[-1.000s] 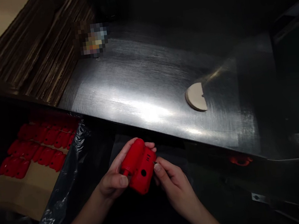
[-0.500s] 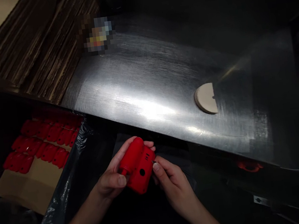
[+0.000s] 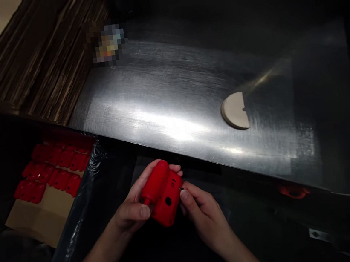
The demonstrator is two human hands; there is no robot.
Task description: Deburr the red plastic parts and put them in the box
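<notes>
My left hand [image 3: 133,208] is wrapped around a glossy red molded plastic housing [image 3: 169,186]. A rounded cylindrical bulge runs along one side of it, and its flat face has a round black hole and a few small slots. Closed in a pinch, my right hand [image 3: 203,213] is at the housing's right edge. From between its thumb and forefinger pokes the dark tip of a small pointed tool [image 3: 180,188], touching or very close to that edge. The rest of the tool is hidden in the fingers.
A shiny metal tabletop [image 3: 156,90] lies beyond my hands, bearing a pale half-round block [image 3: 235,112]. Stacked cardboard sheets [image 3: 36,59] stand at the left. Below them, a box lined with dark plastic film [image 3: 68,231] holds rows of red parts [image 3: 43,172] on cardboard [image 3: 41,215].
The camera view has shifted slightly, moving the table and box in the picture. Both hands keep the same hold, with the tool tip at nearly the same spot on the housing.
</notes>
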